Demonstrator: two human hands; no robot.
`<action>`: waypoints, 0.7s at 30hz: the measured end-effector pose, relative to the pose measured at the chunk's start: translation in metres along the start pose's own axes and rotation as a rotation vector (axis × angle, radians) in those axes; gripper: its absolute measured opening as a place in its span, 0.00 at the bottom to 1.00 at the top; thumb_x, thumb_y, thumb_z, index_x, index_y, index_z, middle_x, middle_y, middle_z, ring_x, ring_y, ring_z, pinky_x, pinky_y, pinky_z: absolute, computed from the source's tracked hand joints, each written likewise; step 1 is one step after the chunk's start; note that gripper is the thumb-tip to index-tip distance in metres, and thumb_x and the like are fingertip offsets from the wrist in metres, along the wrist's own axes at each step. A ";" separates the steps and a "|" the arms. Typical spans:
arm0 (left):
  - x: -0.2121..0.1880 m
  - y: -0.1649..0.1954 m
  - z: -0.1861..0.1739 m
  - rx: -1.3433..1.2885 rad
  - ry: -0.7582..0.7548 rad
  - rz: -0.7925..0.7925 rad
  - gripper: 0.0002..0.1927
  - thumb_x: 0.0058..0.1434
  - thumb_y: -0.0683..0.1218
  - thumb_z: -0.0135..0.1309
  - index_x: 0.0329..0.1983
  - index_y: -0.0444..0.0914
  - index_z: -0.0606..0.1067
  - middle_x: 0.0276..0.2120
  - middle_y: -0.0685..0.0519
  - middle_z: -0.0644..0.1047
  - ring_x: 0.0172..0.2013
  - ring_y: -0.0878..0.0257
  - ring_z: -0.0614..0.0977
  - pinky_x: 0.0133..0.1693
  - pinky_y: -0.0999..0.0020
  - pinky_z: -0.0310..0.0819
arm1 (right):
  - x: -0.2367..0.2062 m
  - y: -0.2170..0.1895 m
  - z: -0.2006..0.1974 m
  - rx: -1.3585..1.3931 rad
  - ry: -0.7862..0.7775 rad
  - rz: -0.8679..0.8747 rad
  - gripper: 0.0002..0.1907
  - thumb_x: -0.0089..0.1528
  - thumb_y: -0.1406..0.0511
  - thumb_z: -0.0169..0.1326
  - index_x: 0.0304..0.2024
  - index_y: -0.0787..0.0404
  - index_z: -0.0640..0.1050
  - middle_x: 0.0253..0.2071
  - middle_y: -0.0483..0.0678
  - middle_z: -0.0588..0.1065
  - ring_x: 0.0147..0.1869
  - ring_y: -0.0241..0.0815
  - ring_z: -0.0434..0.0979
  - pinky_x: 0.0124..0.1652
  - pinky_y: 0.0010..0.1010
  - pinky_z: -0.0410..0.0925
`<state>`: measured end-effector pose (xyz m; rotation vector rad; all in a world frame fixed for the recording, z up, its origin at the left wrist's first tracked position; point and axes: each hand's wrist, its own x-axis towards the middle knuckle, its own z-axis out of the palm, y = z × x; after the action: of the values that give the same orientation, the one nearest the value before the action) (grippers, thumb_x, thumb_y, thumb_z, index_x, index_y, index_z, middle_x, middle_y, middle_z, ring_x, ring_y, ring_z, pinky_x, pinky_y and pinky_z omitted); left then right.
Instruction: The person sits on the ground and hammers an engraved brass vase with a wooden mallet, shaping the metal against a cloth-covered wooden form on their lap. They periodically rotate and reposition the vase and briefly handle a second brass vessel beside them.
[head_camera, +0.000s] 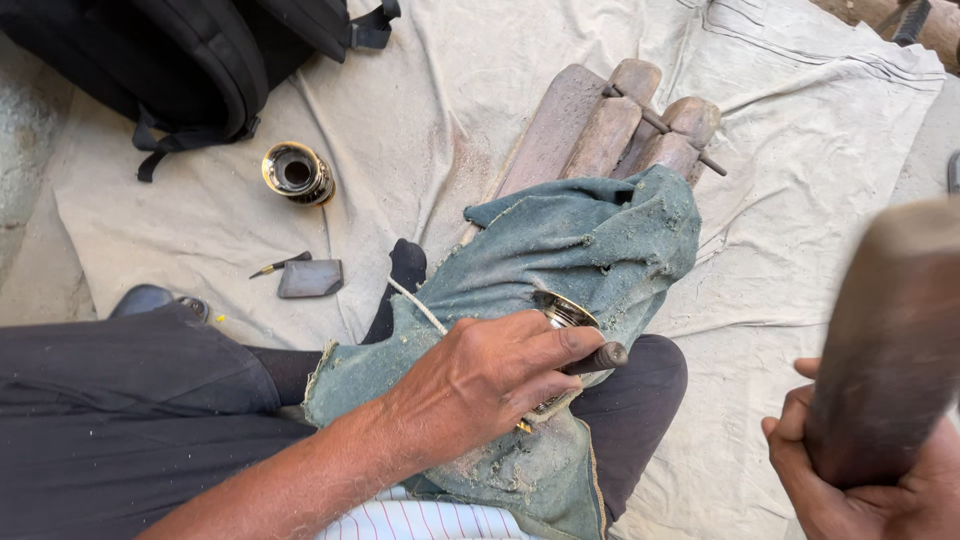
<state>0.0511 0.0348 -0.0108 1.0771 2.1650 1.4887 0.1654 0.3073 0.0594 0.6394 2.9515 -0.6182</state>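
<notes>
On the person's lap, a dusty blue-green denim cloth is lying crumpled over the dark trousers, and a small shiny brass ring-shaped piece is showing through a gap in its folds. The left hand is resting on this cloth with the fingers curled, and it is pinching a short dark metal punch between the thumb and the fingers; the tip of the punch is lying just beside the brass piece, maybe touching it, but the cloth is hiding the exact contact. A thin whitish cord is running under the wrist, across the cloth.

The right hand is at the lower right corner of the view, closed tightly around the handle of a heavy brown wooden mallet. The mallet head is standing high and near to the camera, blurred, and well apart from the punch.

Behind the cloth, a bundle of worn wooden blocks with a thin metal rod across them is lying on a wide off-white canvas sheet. On the same sheet, to the left, a round brass cup-like part is standing with its open mouth up, near a black backpack. A small flat grey stone and a thin dark pencil-like tool are lying just beside each other, between the cup and the person's knee.
</notes>
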 end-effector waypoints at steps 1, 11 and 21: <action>0.000 0.000 0.000 0.000 -0.007 -0.008 0.21 0.63 0.46 0.61 0.58 0.43 0.73 0.31 0.53 0.74 0.30 0.59 0.79 0.33 0.62 0.76 | 0.000 0.001 -0.002 -0.101 -0.108 0.122 0.24 0.54 0.76 0.66 0.54 0.61 0.80 0.36 0.51 0.79 0.37 0.41 0.83 0.39 0.33 0.77; 0.002 -0.002 -0.002 -0.019 -0.015 0.038 0.24 0.61 0.45 0.62 0.61 0.42 0.73 0.34 0.51 0.76 0.34 0.56 0.81 0.36 0.61 0.76 | 0.006 0.010 0.003 -0.058 -0.105 0.069 0.30 0.50 0.76 0.64 0.56 0.59 0.80 0.35 0.49 0.79 0.40 0.42 0.83 0.44 0.37 0.77; 0.003 -0.003 -0.004 -0.028 -0.022 0.059 0.22 0.63 0.45 0.61 0.60 0.41 0.73 0.38 0.50 0.78 0.38 0.53 0.82 0.39 0.60 0.77 | -0.004 0.000 0.012 0.216 0.010 -0.032 0.30 0.54 0.71 0.65 0.60 0.56 0.78 0.37 0.49 0.81 0.35 0.38 0.82 0.34 0.32 0.75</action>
<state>0.0454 0.0336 -0.0114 1.1515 2.1086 1.5203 0.1692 0.3011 0.0486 0.6124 2.9333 -0.9492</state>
